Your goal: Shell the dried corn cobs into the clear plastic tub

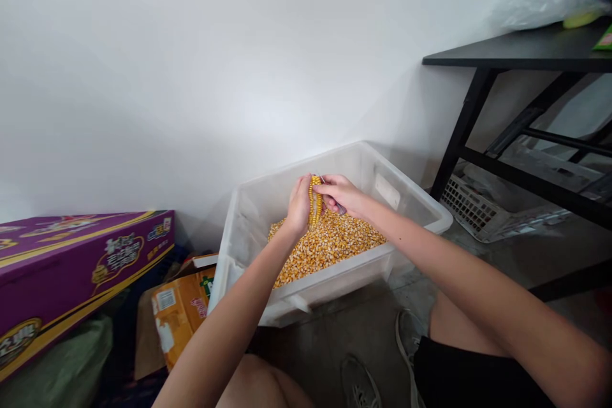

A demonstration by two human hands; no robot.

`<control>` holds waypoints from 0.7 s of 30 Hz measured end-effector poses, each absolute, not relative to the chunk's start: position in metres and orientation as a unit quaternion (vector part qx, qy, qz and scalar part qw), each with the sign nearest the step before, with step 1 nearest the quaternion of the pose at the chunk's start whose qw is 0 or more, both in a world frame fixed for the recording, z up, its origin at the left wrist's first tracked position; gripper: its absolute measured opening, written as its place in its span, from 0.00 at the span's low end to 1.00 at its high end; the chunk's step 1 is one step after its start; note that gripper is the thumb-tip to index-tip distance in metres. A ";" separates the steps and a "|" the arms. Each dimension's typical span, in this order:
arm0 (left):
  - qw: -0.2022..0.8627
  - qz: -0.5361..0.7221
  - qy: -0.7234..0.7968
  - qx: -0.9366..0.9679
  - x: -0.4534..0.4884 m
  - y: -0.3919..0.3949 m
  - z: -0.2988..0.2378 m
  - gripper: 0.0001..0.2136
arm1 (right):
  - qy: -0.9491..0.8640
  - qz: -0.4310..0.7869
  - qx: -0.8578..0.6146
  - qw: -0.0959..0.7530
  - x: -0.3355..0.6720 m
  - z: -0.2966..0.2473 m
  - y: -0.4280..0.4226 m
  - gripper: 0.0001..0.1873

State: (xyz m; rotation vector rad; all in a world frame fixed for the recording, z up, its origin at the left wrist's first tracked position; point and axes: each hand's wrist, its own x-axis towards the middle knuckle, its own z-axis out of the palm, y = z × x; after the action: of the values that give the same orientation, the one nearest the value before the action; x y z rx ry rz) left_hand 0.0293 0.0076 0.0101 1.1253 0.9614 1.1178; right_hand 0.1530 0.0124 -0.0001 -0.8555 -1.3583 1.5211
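Note:
My left hand (299,205) is wrapped around an upright ear of corn (315,201). Yellow kernels cover much of the ear, and a paler strip without kernels runs along it. My right hand (342,194) is closed on a slim tool with a dark grey handle (340,208), its thumb against the ear. A thin tip of the tool shows above the fingers; its exact kind is hard to make out. Both hands are over a translucent white plastic bin (335,277), above a bed of loose corn kernels (329,247).
A purple printed carton (86,268) and an orange cardboard box (179,315) stand left of the bin. To the right is a black table (507,51) with plastic bags on top and a white basket (473,207) beneath. A white wall rises behind the bin.

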 end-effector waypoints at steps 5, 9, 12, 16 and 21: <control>0.583 0.487 0.414 0.501 0.031 0.008 0.008 0.22 | -0.516 0.635 -0.329 0.471 0.151 0.000 0.011 0.16; 0.581 0.475 0.413 0.516 0.032 0.006 0.006 0.22 | -0.524 0.622 -0.372 0.448 0.155 0.002 0.012 0.16; 0.589 0.450 0.425 0.520 0.032 0.005 0.005 0.22 | -0.561 0.588 -0.410 0.414 0.162 0.002 0.013 0.13; 0.586 0.428 0.437 0.531 0.029 0.005 0.004 0.23 | -0.623 0.521 -0.441 0.381 0.168 0.003 0.015 0.13; 0.553 0.435 0.450 0.550 0.024 0.011 0.001 0.23 | -0.683 0.416 -0.459 0.386 0.167 0.002 0.015 0.04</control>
State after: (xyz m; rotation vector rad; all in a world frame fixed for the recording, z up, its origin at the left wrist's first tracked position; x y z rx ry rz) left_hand 0.0237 0.0110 0.0010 1.3006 1.0627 1.0279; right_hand 0.1675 0.0149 0.0022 -1.1694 -1.7396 1.0585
